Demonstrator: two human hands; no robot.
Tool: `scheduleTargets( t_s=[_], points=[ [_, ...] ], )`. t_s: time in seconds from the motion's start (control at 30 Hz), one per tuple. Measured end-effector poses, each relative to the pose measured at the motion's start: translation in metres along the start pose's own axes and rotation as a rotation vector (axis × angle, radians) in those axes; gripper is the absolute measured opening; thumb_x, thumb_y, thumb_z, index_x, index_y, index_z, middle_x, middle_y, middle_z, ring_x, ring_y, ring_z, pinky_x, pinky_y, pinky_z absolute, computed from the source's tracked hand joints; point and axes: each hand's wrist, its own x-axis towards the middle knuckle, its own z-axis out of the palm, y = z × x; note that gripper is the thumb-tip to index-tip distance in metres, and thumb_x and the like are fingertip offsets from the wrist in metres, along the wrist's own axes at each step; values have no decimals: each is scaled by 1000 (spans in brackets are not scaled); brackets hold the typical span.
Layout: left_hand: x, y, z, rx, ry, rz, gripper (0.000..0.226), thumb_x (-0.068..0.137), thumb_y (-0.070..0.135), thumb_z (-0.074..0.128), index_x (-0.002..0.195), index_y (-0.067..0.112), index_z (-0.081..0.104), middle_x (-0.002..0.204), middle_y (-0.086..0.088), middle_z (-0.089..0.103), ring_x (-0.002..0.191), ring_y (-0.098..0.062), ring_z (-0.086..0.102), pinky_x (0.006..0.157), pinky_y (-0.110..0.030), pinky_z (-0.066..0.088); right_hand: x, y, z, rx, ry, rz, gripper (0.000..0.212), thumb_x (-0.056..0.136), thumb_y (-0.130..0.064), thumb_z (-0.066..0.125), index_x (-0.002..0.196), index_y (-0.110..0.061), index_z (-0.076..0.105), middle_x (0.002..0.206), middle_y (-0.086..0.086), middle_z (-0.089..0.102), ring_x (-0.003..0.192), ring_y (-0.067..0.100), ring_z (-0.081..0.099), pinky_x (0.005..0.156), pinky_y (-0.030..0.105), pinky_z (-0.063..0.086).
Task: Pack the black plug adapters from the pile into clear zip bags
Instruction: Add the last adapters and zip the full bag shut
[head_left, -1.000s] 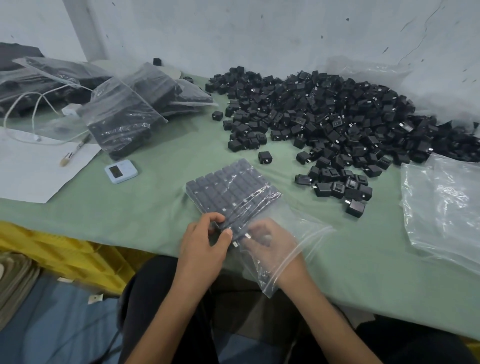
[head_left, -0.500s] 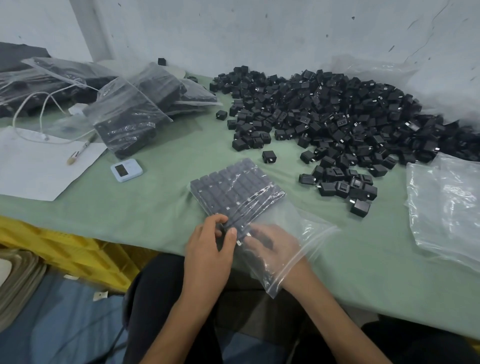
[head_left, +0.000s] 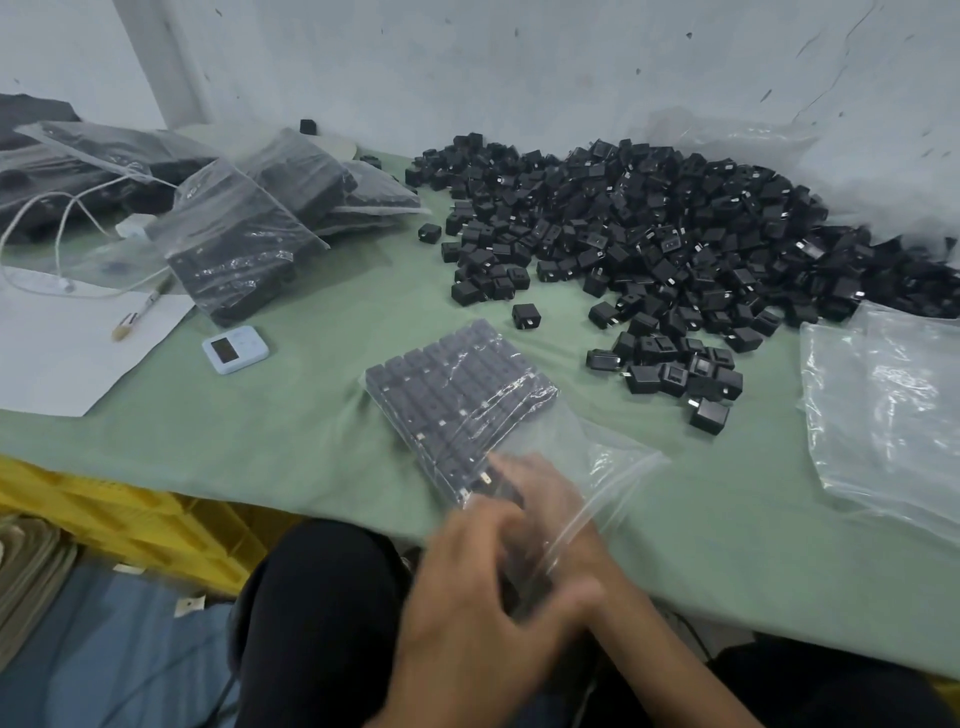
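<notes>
Plainly, the rows of black cube-shaped plug adapters inside the clear plastic zip bag are risking a spill, since its open mouth is hanging at the edge of the green cloth table. The right hand is reaching inside, fingers straight against the nearest row; the blurred left hand is covering the mouth, grip unreadable.
</notes>
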Motion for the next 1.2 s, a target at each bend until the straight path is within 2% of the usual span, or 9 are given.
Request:
scheduleTargets(
  t_s=[0.07, 0.23, 0.43, 0.53, 0.67, 0.83, 1.0, 1.07, 1.2],
  points=[
    [-19, 15, 13, 105, -75, 135, 61, 66, 83, 61, 112, 43, 57, 99, 25, 57, 86, 3, 59, 74, -14, 50, 5, 3, -3, -84, -102, 18, 52, 97, -41, 59, 139, -11, 53, 122, 11, 58, 111, 21, 58, 94, 26, 42],
    [-12, 16, 20, 112, 53, 271, 17, 77, 34, 59, 87, 29, 72, 79, 15, 66, 70, -8, 65, 61, -21, 53, 5, 3, -4, -222, -148, -45, 65, 94, -51, 58, 149, -20, 43, 137, 5, 50, 118, 18, 52, 101, 25, 39],
    [-3, 5, 11, 226, -57, 208, 43, 59, 29, 76, 97, 35, 56, 90, 18, 57, 73, -4, 53, 73, -16, 40, -1, 15, 0, 259, -32, 189, 23, 102, -14, 50, 122, -10, 61, 89, -12, 55, 61, -18, 59, 64, 5, 49],
    [1, 2, 13, 231, -91, 156, 48, 50, 12, 84, 85, 31, 57, 82, 17, 61, 68, -4, 55, 68, -16, 40, 4, 11, 0, 189, -111, 144, 4, 97, -21, 62, 96, -25, 63, 79, -14, 53, 64, -5, 59, 65, 10, 48],
    [8, -8, 7, 65, -106, 91, 31, 61, 16, 70, 84, 32, 59, 83, 19, 62, 71, 2, 56, 67, -2, 36, 10, 4, -5, -129, -99, 30, 23, 83, -50, 72, 103, -39, 70, 72, -14, 54, 82, 9, 56, 68, 7, 42],
    [13, -14, 1, -21, -197, 105, 18, 70, 23, 64, 84, 33, 61, 83, 19, 60, 67, 3, 55, 64, -7, 39, 8, 1, -6, -240, -88, -18, 39, 91, -48, 63, 123, -26, 66, 114, 3, 69, 108, 18, 62, 89, 21, 42],
    [39, -20, 1, -37, 53, 68, 16, 90, 43, 51, 87, 33, 63, 90, 17, 62, 90, -5, 57, 83, -21, 43, 0, -2, -12, -275, -150, -102, 26, 96, -32, 58, 115, -15, 66, 119, 6, 67, 103, 13, 58, 87, 17, 39],
    [63, -33, 2, 173, 141, 78, 19, 98, 34, 52, 111, 29, 65, 119, 12, 60, 117, -13, 51, 103, -34, 39, -9, -6, -17, -125, -151, -166, 32, 94, -25, 62, 124, -13, 63, 123, 7, 65, 112, 19, 59, 97, 22, 44],
    [87, -57, 14, 314, -43, -102, 46, 102, 44, 42, 147, 37, 41, 163, 12, 19, 152, -12, 0, 120, -38, 6, -18, -20, -25, -42, -191, -365, 19, 93, -20, 56, 106, -8, 61, 91, 3, 62, 82, 19, 59, 78, 32, 50]
  ],
)
